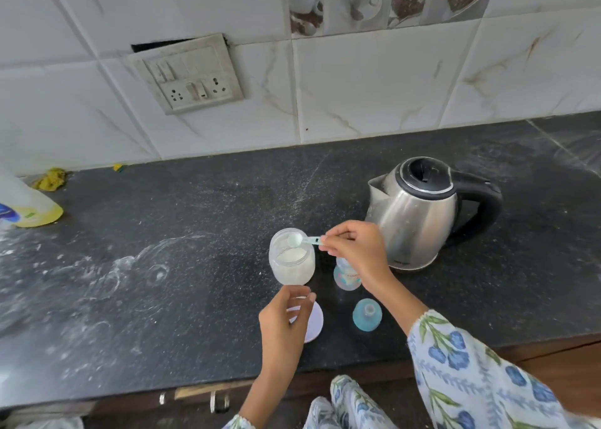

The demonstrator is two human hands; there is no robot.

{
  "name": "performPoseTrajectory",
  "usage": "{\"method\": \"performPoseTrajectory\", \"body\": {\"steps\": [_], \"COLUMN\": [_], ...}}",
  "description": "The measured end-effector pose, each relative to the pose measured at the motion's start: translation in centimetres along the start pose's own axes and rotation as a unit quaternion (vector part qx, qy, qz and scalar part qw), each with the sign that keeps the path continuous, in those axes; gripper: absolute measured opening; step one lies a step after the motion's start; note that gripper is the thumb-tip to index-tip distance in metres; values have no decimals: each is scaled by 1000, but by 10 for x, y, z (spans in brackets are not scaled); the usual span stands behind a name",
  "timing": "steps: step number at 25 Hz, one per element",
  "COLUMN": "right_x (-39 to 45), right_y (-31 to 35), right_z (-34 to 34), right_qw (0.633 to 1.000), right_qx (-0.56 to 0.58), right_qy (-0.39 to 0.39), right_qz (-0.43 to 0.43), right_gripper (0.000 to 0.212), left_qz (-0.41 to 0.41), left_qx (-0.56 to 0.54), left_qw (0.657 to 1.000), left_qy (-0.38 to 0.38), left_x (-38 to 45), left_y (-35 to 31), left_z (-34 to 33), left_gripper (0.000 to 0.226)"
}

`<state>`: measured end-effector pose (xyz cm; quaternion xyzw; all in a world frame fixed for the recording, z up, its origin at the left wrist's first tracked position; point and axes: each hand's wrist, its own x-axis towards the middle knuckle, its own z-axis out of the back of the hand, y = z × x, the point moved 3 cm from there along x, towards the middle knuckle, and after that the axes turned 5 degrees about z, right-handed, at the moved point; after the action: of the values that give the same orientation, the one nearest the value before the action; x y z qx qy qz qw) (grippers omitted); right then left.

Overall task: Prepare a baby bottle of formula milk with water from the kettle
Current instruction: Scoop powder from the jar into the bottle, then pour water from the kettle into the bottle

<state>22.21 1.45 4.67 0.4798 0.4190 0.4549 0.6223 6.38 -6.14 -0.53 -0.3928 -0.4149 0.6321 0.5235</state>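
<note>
Partly hidden bottle; right fingers pinch scoop; left fingers at lid, grip unclear.

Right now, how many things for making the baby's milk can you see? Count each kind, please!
kettle: 1
powder jar: 1
baby bottle: 1
scoop: 1
tops: 2, the jar lid and the bottle teat top
Total: 6
</note>
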Motion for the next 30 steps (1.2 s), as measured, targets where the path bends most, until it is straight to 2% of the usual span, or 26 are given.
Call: {"method": "performPoseTrajectory", "body": {"steps": [2,4,8,11,15,18,22,25,27,30], "right_x": [7,10,8,5,-15,-38,-57,-44,-18,28], "right_y": [-2,-2,0,-1,4,-4,-20,-18,-20,-23], "right_z": [-17,-30,-44,-39,2,52,132,190,219,236], "right_qw": [990,962,930,939,992,996,987,944,924,934], "right_qx": [-117,-234,-314,-283,-53,37,3,-119,-169,-185], "right_qy": [2,-2,3,4,-45,-64,-124,-195,-196,-125], "right_qz": [81,143,191,193,102,52,103,236,281,280], "right_gripper": [7,8,12,13,23,24,30,21,19,46], "left_qz": [9,11,11,5,-21,-47,-42,-23,-4,6], "left_qx": [-1,4,15,20,36,43,61,75,75,64], "left_qw": [1000,1000,1000,1000,999,996,994,996,997,997], "left_qy": [-1,-1,-1,5,25,54,76,52,17,-34], "left_x": [-1,-1,1,3,5,5,13,27,33,36], "left_y": [3,7,11,12,8,0,-6,-5,-7,-8], "left_z": [2,3,4,2,-7,-23,-53,-75,-90,-103], "left_gripper": [4,5,7,7,15,38,68,80,79,59]}}
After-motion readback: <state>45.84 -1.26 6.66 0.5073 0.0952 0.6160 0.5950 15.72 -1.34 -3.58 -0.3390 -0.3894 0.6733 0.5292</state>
